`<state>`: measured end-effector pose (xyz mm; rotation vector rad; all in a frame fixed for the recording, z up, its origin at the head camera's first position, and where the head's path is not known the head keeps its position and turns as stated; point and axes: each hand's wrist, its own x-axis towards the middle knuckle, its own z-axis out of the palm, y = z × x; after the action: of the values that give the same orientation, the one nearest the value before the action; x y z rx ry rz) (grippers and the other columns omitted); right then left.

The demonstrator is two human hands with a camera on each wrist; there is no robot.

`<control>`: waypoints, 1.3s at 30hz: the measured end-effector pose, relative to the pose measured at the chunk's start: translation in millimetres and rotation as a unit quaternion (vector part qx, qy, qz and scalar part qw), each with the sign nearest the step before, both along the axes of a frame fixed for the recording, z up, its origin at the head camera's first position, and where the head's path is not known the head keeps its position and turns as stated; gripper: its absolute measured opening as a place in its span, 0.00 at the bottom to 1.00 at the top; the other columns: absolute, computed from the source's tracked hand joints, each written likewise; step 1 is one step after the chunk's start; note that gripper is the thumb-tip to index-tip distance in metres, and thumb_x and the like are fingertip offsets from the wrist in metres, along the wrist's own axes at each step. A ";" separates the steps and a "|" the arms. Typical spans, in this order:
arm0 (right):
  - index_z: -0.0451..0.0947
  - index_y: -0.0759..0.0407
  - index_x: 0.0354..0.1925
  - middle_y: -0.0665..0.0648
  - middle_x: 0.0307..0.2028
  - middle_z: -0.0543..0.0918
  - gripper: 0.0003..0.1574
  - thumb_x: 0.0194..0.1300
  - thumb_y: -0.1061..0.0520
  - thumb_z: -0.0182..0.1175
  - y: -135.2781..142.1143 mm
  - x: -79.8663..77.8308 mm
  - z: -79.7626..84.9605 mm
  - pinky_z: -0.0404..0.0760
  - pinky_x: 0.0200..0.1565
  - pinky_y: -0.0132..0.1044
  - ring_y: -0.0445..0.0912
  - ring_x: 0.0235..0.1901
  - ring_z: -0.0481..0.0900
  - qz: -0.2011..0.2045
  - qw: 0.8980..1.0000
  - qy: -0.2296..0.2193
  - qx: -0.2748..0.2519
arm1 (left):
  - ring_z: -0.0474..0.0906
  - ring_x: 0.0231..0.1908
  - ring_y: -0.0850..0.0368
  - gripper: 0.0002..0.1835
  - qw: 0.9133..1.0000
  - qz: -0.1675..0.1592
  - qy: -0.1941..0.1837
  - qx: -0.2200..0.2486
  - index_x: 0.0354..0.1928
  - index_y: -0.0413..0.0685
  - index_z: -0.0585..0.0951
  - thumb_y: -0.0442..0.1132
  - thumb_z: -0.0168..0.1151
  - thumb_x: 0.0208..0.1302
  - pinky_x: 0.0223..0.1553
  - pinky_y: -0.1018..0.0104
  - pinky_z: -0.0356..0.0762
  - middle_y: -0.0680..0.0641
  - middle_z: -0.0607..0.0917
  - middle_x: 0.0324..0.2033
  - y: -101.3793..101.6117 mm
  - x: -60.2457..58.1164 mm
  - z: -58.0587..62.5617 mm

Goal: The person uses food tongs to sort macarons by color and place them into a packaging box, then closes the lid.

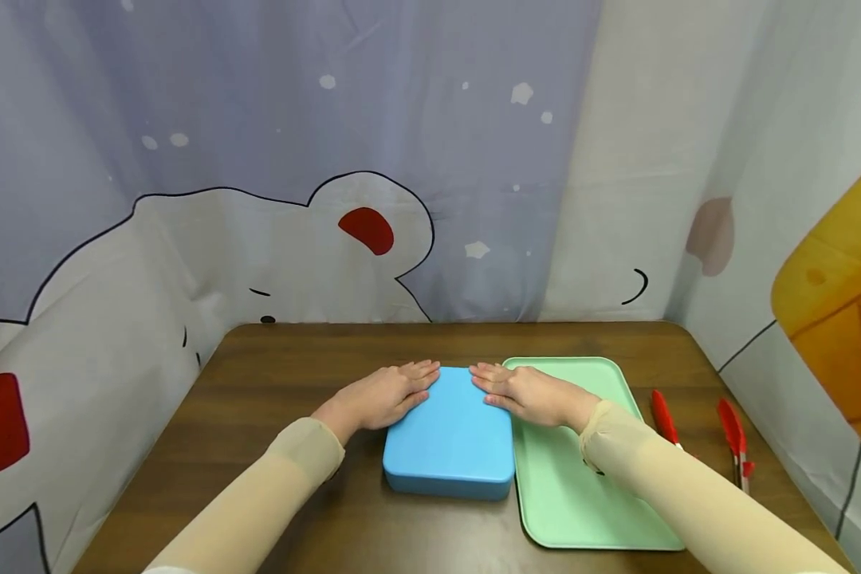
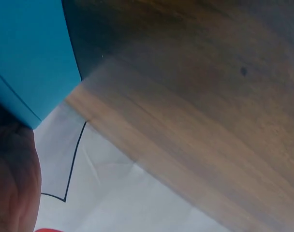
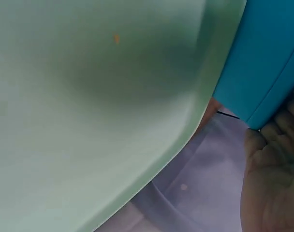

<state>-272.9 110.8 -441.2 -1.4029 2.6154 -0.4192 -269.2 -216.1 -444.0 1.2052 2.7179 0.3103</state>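
A blue rectangular box with its lid on (image 1: pixel 450 442) lies on the brown wooden table, near the middle. My left hand (image 1: pixel 387 395) rests on the lid's far left corner with its fingers straight. On the far right corner lies my right hand (image 1: pixel 534 393), fingers extended over the lid's edge. The left wrist view shows a side of the blue box (image 2: pixel 31 53) beside part of the left hand (image 2: pixel 14 179). In the right wrist view, fingers of the right hand (image 3: pixel 272 179) are at the box's corner, and a seam runs along its side.
A light green tray (image 1: pixel 567 494) lies right beside the box, partly under my right forearm. Farther right are two red-ended pieces with metal parts, a left one (image 1: pixel 663 416) and a right one (image 1: pixel 733 430), both partly covered by the forearm. A printed curtain (image 1: pixel 473 159) hangs behind the table.
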 end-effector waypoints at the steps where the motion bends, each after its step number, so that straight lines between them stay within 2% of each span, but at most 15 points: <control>1: 0.64 0.58 0.80 0.58 0.79 0.62 0.33 0.87 0.46 0.48 -0.1 1.9 -2.1 0.61 0.74 0.52 0.53 0.79 0.58 -0.002 1.000 -0.001 0.001 | 0.52 0.80 0.53 0.31 1.000 0.001 -0.001 0.001 0.83 0.49 0.60 0.52 0.45 0.87 0.76 0.50 0.56 0.51 0.58 0.82 0.2 2.0 -1.9; 4: 0.63 0.58 0.81 0.57 0.80 0.62 0.34 0.87 0.45 0.48 -0.7 5.3 -4.7 0.61 0.75 0.51 0.53 0.79 0.58 -0.005 1.000 -0.006 0.006 | 0.52 0.80 0.52 0.31 1.000 0.004 -0.004 -0.001 0.83 0.48 0.60 0.52 0.45 0.87 0.76 0.50 0.56 0.49 0.59 0.82 1.1 6.8 -3.9; 8: 0.62 0.60 0.81 0.59 0.80 0.61 0.34 0.87 0.47 0.48 -1.3 3.0 3.9 0.59 0.75 0.52 0.55 0.79 0.58 0.001 1.000 -0.014 0.019 | 0.52 0.80 0.51 0.32 1.000 0.005 -0.009 -0.026 0.83 0.48 0.59 0.52 0.45 0.87 0.76 0.48 0.57 0.47 0.58 0.82 4.3 4.4 4.4; 12: 0.63 0.62 0.80 0.60 0.79 0.62 0.34 0.87 0.48 0.49 -0.9 3.5 13.4 0.58 0.76 0.53 0.56 0.79 0.57 0.025 0.999 0.006 0.021 | 0.50 0.81 0.51 0.32 0.999 0.000 -0.012 -0.040 0.84 0.49 0.58 0.53 0.43 0.87 0.76 0.46 0.57 0.48 0.56 0.83 6.2 1.9 12.7; 15: 0.65 0.62 0.79 0.58 0.78 0.65 0.33 0.86 0.48 0.50 -2.2 21.5 17.4 0.59 0.75 0.51 0.54 0.79 0.58 0.060 0.998 0.032 -0.004 | 0.52 0.80 0.55 0.30 0.999 -0.030 -0.013 -0.006 0.83 0.49 0.61 0.50 0.44 0.87 0.76 0.49 0.57 0.49 0.59 0.82 2.4 18.2 16.0; 18: 0.69 0.62 0.77 0.57 0.77 0.68 0.32 0.86 0.48 0.50 -3.3 49.0 19.1 0.64 0.73 0.49 0.52 0.77 0.63 0.123 0.990 0.062 -0.028 | 0.58 0.78 0.58 0.27 0.995 -0.092 -0.017 0.043 0.80 0.46 0.67 0.47 0.46 0.87 0.75 0.55 0.59 0.50 0.67 0.78 -3.0 45.0 18.2; 20: 0.71 0.62 0.76 0.58 0.75 0.70 0.31 0.86 0.48 0.51 -3.5 64.2 16.6 0.66 0.72 0.48 0.53 0.75 0.66 0.168 0.982 0.079 -0.034 | 0.60 0.77 0.57 0.26 0.990 -0.126 -0.023 0.057 0.79 0.45 0.68 0.47 0.46 0.87 0.74 0.57 0.60 0.50 0.69 0.77 -6.6 60.7 16.3; 23: 0.73 0.63 0.74 0.60 0.74 0.72 0.29 0.86 0.49 0.52 -3.6 78.4 7.8 0.68 0.71 0.47 0.54 0.74 0.69 0.205 0.973 0.096 -0.042 | 0.60 0.77 0.55 0.27 0.988 -0.144 -0.019 0.054 0.80 0.46 0.67 0.48 0.43 0.88 0.74 0.56 0.60 0.50 0.68 0.77 -11.6 77.5 8.8; 26: 0.70 0.64 0.76 0.61 0.74 0.71 0.30 0.86 0.50 0.51 -4.5 83.8 -0.6 0.66 0.72 0.47 0.54 0.74 0.68 0.197 0.976 0.072 -0.055 | 0.57 0.78 0.54 0.27 0.989 -0.136 -0.016 0.054 0.81 0.46 0.66 0.48 0.42 0.88 0.75 0.55 0.58 0.49 0.65 0.78 -16.2 85.1 -0.1; 29: 0.69 0.63 0.76 0.60 0.75 0.71 0.29 0.86 0.52 0.51 -4.4 85.0 -4.3 0.65 0.72 0.48 0.53 0.75 0.67 0.187 0.978 0.054 -0.074 | 0.56 0.79 0.54 0.27 0.989 -0.133 -0.011 0.069 0.80 0.46 0.67 0.47 0.44 0.88 0.76 0.55 0.56 0.48 0.64 0.78 -17.3 87.5 -3.7; 35: 0.72 0.65 0.74 0.61 0.73 0.72 0.28 0.85 0.54 0.54 -2.9 84.6 -3.6 0.67 0.71 0.50 0.55 0.74 0.69 0.194 0.974 0.079 -0.088 | 0.55 0.79 0.54 0.27 0.989 -0.136 0.010 0.061 0.80 0.45 0.66 0.45 0.46 0.87 0.76 0.57 0.55 0.48 0.64 0.78 -13.9 87.4 -0.5; 39: 0.71 0.64 0.75 0.61 0.74 0.71 0.28 0.85 0.53 0.53 -3.6 83.2 -3.1 0.66 0.71 0.49 0.55 0.74 0.68 0.193 0.977 0.053 -0.071 | 0.55 0.79 0.54 0.27 0.990 -0.130 -0.005 0.045 0.80 0.45 0.66 0.44 0.47 0.87 0.76 0.56 0.55 0.48 0.64 0.79 -13.1 88.7 -1.2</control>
<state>-189.7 107.2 -444.3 -1.9788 2.3423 -0.4944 -180.5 -229.2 -445.2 1.5573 2.5210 0.4069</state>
